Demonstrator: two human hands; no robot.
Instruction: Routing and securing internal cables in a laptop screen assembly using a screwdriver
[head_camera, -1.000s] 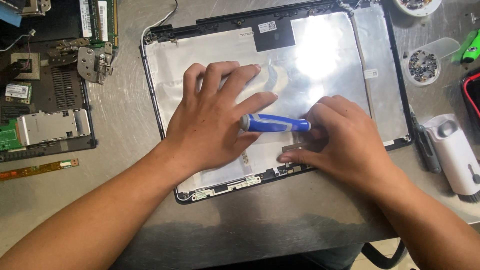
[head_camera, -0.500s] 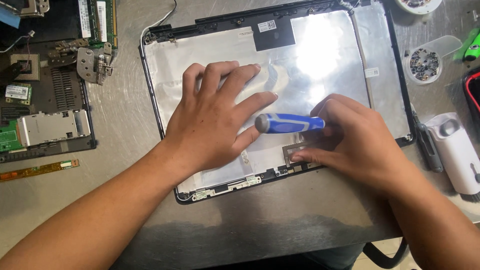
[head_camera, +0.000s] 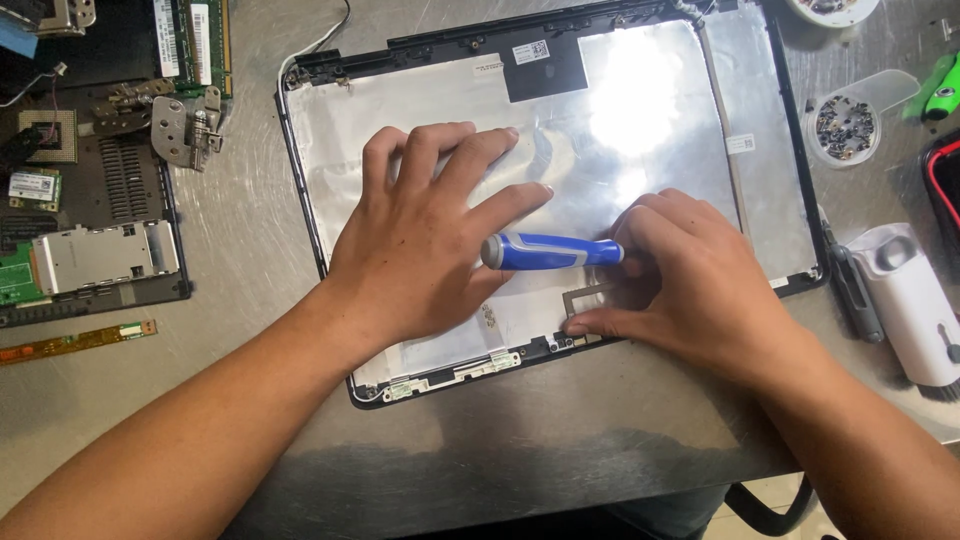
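Both hands rest on laptop lid shell (head_camera: 640, 90), foil-lined inside up, flat on metal table (head_camera: 240, 250). Left hand (head_camera: 425, 245) spread open, palm pressing foil, gripping nothing. Right hand (head_camera: 690, 280) curled around blue-handled screwdriver (head_camera: 550, 250), handle lying sideways, tip hidden under fingers near lid's lower edge. Dismantled laptop base (head_camera: 90, 200) left; screw dish (head_camera: 845, 125) right.
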